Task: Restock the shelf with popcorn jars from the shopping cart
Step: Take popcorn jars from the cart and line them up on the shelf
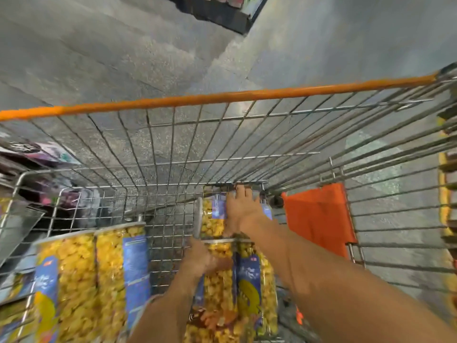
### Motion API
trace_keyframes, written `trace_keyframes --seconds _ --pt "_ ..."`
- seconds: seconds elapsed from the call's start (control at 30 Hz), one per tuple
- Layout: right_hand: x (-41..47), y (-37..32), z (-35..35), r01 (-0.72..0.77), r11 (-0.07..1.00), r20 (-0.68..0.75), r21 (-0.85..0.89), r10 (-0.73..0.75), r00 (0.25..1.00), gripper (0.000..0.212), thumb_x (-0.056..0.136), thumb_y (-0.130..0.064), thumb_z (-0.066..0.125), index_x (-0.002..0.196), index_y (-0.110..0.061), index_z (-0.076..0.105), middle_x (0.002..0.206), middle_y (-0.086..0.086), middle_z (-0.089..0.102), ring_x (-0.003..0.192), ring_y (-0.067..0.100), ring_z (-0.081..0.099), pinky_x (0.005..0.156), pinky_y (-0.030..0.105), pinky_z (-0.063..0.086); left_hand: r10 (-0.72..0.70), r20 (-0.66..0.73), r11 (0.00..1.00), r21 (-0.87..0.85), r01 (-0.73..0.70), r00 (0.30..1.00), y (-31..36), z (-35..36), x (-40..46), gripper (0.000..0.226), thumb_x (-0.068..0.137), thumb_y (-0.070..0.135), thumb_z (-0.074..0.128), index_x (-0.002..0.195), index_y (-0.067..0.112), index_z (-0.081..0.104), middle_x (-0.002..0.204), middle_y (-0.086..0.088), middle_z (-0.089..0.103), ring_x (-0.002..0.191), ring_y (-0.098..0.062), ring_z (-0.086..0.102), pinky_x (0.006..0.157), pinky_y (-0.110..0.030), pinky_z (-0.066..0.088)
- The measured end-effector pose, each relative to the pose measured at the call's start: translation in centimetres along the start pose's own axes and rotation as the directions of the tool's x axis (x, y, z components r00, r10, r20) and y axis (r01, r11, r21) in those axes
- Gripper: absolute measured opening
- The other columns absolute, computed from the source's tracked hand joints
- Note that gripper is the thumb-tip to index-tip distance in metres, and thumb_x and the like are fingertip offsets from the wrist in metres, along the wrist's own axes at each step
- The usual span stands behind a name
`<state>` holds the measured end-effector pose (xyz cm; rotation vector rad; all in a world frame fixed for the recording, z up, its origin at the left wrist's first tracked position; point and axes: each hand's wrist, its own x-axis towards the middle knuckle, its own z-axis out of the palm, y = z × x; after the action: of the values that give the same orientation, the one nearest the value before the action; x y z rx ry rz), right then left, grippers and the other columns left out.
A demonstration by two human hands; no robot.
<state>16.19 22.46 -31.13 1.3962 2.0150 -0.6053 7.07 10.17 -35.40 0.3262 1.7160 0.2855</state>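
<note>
I look down into a wire shopping cart [173,149] with an orange rim. Several clear popcorn jars with blue labels lie in it. My right hand [241,210] reaches to the far end and lies flat on the farthest jar [211,220], fingers stretched toward the cart's end wall. My left hand [204,258] grips the lid end of a nearer jar [247,283], fingers curled round its rim. Two more jars [66,280] [118,266] lie side by side at the left. The shelf is out of view.
An orange flap [319,216] hangs inside the cart's right wall. Packaged goods [37,154] sit outside the cart at the left. A dark display base [222,13] stands on the grey floor far ahead. Yellow items [445,194] line the right edge.
</note>
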Motion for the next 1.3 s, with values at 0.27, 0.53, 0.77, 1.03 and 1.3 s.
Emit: trace_keyframes --seconds 0.27,0.53,0.77,1.03,1.3 --pt "0.1 1.5 -2.0 0.073 0.99 0.231 -0.119 -0.044 0.972 0.106 0.075 -0.031 0.085 0.157 -0.011 0.021 0.157 0.014 0.03 0.144 0.036 0.029 0.112 0.048 0.04 0.169 0.067 0.985 -0.045 -0.166 0.983 -0.9 -0.3 -1.7 0.068 0.027 0.024 0.091 0.093 0.011 0.079 0.092 -0.004 0.079 0.089 -0.019 0.075 0.086 -0.041 0.061" --pt "0.0 2.1 -0.4 0.056 0.995 0.221 0.077 -0.072 0.973 0.125 0.069 -0.026 0.091 0.158 -0.01 0.004 0.16 0.019 0.029 0.144 0.039 0.035 0.105 0.048 0.044 0.143 0.037 0.988 -0.059 -0.141 0.989 -1.3 0.3 -1.9 0.071 0.028 0.018 0.094 0.096 0.017 0.075 0.095 -0.003 0.078 0.09 -0.02 0.074 0.089 -0.041 0.06" --pt "-1.2 2.2 -4.2 0.069 0.983 0.028 0.169 -0.075 0.997 0.12 0.056 -0.031 0.096 0.147 -0.013 0.021 0.134 0.013 0.048 0.126 0.035 0.049 0.098 0.051 0.049 0.174 -0.101 0.961 -0.201 -0.192 0.98 0.3 -0.6 -3.8 0.109 0.025 0.018 0.1 0.121 0.018 0.048 0.111 -0.004 0.066 0.105 -0.023 0.065 0.089 -0.039 0.058" --pt "-9.4 5.5 -9.5 0.191 0.896 -0.138 0.4 -0.147 0.979 0.117 0.051 -0.03 0.098 0.147 -0.013 0.034 0.134 0.005 0.052 0.126 0.023 0.053 0.098 0.031 0.046 0.354 -0.31 0.857 -0.269 -0.438 0.883 3.0 -3.2 -13.1 0.127 0.02 0.018 0.09 0.135 0.011 0.037 0.121 -0.004 0.057 0.109 -0.019 0.056 0.09 -0.034 0.05" --pt "-20.1 2.4 -14.9 0.228 0.573 -0.175 0.787 -0.146 0.974 0.055 0.055 -0.012 0.096 0.092 -0.02 0.056 0.079 -0.004 0.066 0.065 0.007 0.062 0.06 0.024 0.058 0.433 -0.454 0.708 -0.365 -0.605 0.779 10.0 -12.8 -28.0 0.071 0.061 0.002 0.092 0.119 0.014 0.055 0.114 -0.007 0.07 0.093 -0.018 0.065 0.067 -0.024 0.057"
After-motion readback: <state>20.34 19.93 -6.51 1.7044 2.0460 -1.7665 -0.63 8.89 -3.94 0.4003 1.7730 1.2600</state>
